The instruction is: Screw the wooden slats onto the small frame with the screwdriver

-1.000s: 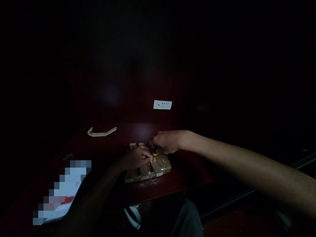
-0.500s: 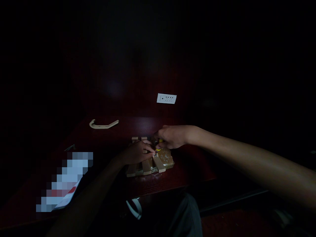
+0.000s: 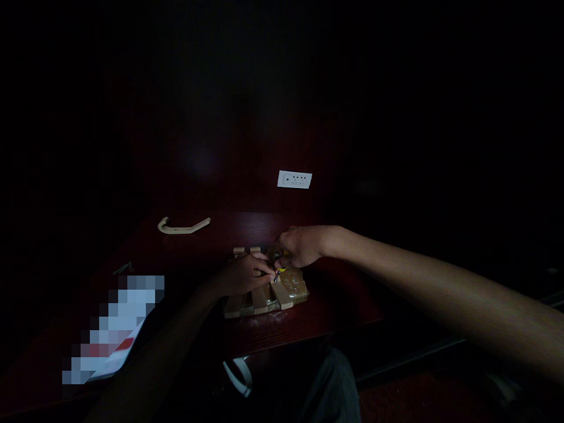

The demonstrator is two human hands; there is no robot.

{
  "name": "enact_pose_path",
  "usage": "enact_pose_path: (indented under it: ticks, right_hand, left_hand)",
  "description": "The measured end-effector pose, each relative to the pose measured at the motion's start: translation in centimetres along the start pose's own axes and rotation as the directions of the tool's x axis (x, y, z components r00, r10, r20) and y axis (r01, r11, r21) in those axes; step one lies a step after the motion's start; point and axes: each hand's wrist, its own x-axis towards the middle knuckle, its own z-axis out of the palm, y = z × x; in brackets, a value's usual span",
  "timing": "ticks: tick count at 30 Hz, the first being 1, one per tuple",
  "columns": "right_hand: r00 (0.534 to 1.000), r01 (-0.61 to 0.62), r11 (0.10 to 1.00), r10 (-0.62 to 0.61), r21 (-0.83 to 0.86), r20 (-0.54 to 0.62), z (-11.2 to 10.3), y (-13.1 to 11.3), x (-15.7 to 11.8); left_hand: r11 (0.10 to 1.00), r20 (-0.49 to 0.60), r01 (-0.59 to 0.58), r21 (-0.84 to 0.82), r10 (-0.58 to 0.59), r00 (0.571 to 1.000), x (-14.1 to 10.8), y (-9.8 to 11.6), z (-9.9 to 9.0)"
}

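My right hand [image 3: 301, 245] is closed round a yellow-handled screwdriver [image 3: 282, 269], whose short metal shaft points down at a pale wooden slat [image 3: 282, 295]. Beside that tip, the fingers of my left hand [image 3: 245, 274] are pinched together on the slat; anything between them is too small to make out. Two more wooden slats [image 3: 259, 301] lie alongside, partly under my left hand. All of them rest across a brown, tape-wrapped block [image 3: 296, 285] on the dark red table [image 3: 264, 335].
A pale hook-shaped wooden piece [image 3: 183, 228] lies at the back left of the table. Nearer on the left is a pixelated sheet or packet [image 3: 115, 351], with small thin items [image 3: 123, 268] behind it. A white socket plate [image 3: 294, 179] is on the wall.
The view has shifted slightly. My right hand has turned a little round the screwdriver, and less of the yellow handle shows. My left hand stays at the same spot on the slat.
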Motion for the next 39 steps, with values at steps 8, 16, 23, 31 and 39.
enact_pose_path:
  ticks: [8, 16, 23, 31, 39]
  right_hand:
    - [0.988, 0.097, 0.995, -0.094, 0.016, -0.122, 0.1, -0.4, -1.2]
    - [0.971, 0.174, 0.985, -0.169, 0.017, -0.171, 1.1, 0.9, -0.7]
    - [0.969, 0.189, 0.981, -0.182, 0.03, -0.164, 0.8, 0.9, -0.2]
    - [0.992, 0.08, 0.997, -0.08, -0.004, -0.102, 0.2, -0.1, -0.2]
    - [0.993, 0.075, 0.996, -0.07, 0.048, -0.098, 0.0, -0.2, -0.9]
  left_hand:
    - [1.0, -0.02, -0.02, -0.002, 0.02, 1.0, 0.1, -0.1, 0.2]
    - [0.999, -0.024, -0.037, -0.022, 0.037, 0.999, 0.2, 0.0, 0.2]
    - [0.999, -0.02, -0.029, 0.013, 0.03, 0.999, 0.0, -0.4, 0.2]
    - [0.999, -0.004, 0.038, -0.029, -0.039, 0.999, 0.0, 0.2, 0.1]
    - [0.997, 0.009, 0.056, -0.052, -0.055, 0.998, 0.0, 0.2, 0.0]
